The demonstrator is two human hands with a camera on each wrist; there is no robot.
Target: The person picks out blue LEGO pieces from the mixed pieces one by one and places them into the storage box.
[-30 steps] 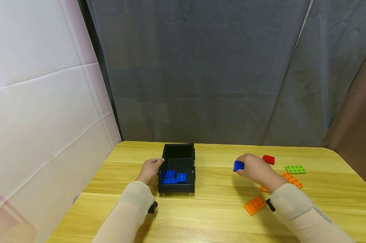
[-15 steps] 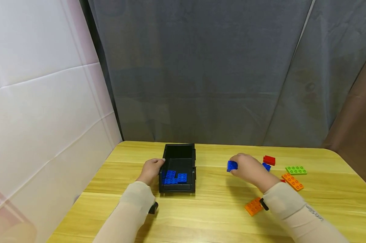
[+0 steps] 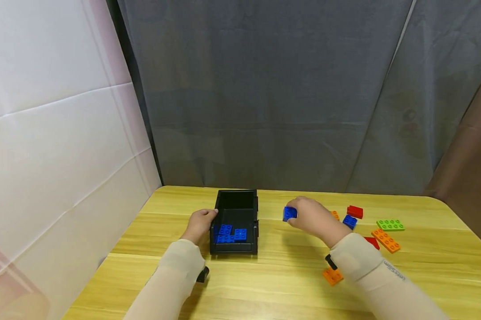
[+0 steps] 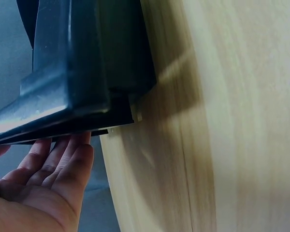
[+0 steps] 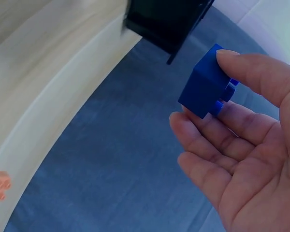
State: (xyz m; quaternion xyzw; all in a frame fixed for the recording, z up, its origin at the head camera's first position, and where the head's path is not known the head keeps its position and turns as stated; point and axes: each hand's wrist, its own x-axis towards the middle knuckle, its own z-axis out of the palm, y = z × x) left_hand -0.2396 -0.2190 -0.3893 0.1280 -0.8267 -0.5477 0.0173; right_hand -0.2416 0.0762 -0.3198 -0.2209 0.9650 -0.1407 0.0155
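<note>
A black open-topped bin (image 3: 236,216) stands on the table, with several blue bricks (image 3: 225,239) gathered at its near end. My left hand (image 3: 198,225) grips the bin's left rim; in the left wrist view the fingers (image 4: 70,164) reach under the rim with the thumb over it. Between thumb and fingertips my right hand (image 3: 311,218) pinches a blue toy brick (image 5: 205,84), its studs turned toward the palm. Hand and brick are in the air over the table, right of the bin and apart from it.
Loose bricks lie at the right: red (image 3: 355,212), blue (image 3: 350,222), green (image 3: 390,225) and orange (image 3: 386,240). Another orange brick (image 3: 333,276) is partly covered by the right sleeve. A grey curtain (image 3: 248,98) hangs behind the table's far edge.
My right hand has carried the blue brick leftward toward the bin, uncovering another blue brick and a red one behind it. The left hand and the bin stay nearly where they were.
</note>
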